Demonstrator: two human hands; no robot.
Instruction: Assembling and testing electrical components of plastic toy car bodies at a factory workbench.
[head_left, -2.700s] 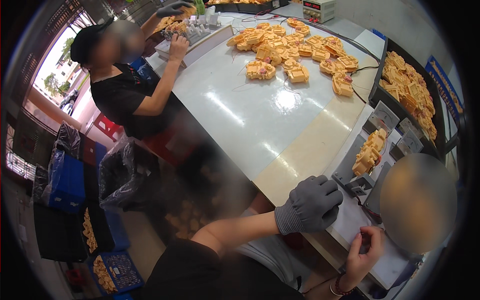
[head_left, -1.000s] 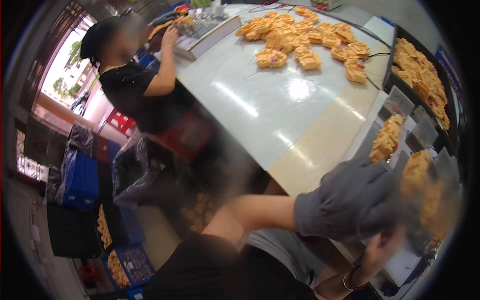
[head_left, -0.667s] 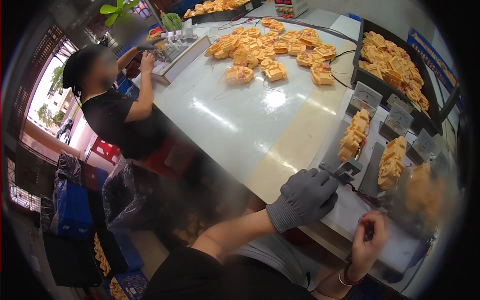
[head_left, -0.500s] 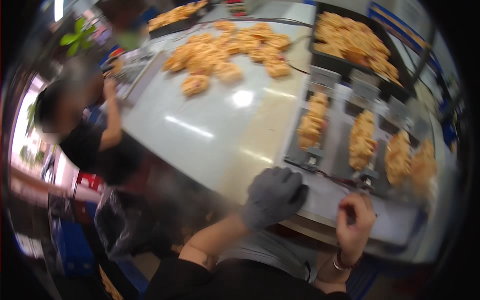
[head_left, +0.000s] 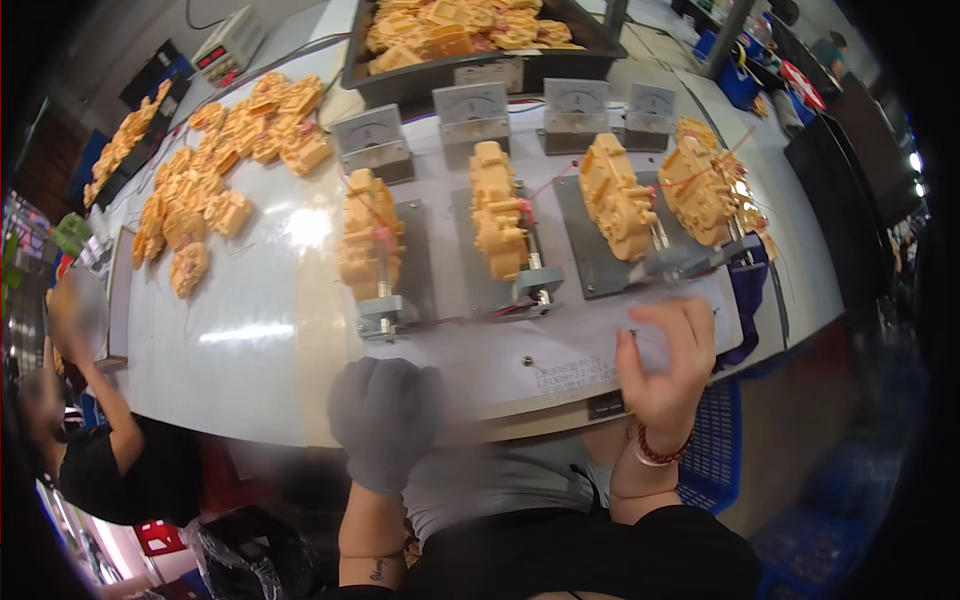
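Note:
Four yellow-orange plastic gearbox housings stand in a row on grey metal fixtures: the leftmost housing (head_left: 370, 240), a second housing (head_left: 496, 215), a third housing (head_left: 616, 200) and the rightmost housing (head_left: 697, 190). Thin red wires hang from some of them. Behind each is a grey box with a dial meter (head_left: 472, 115). My left hand (head_left: 385, 420), in a grey glove, is over the table's near edge, just below the leftmost fixture; motion smears its fingers. Bare and nearest the two right fixtures, my right hand (head_left: 670, 360) has bent fingers and its thumb apart, with nothing visible between them.
A heap of similar housings (head_left: 265, 125) lies on the table (head_left: 240, 370) at left. A black tray (head_left: 560, 68) full of them stands behind the meters. A power supply (head_left: 230, 45) sits at the back left. At the far left, another person (head_left: 110, 450) works.
The view has swung to the right and levelled, bringing the fixtures to the middle. My hands are farther apart, the right one nearer the right fixtures. The housings remain on their fixtures.

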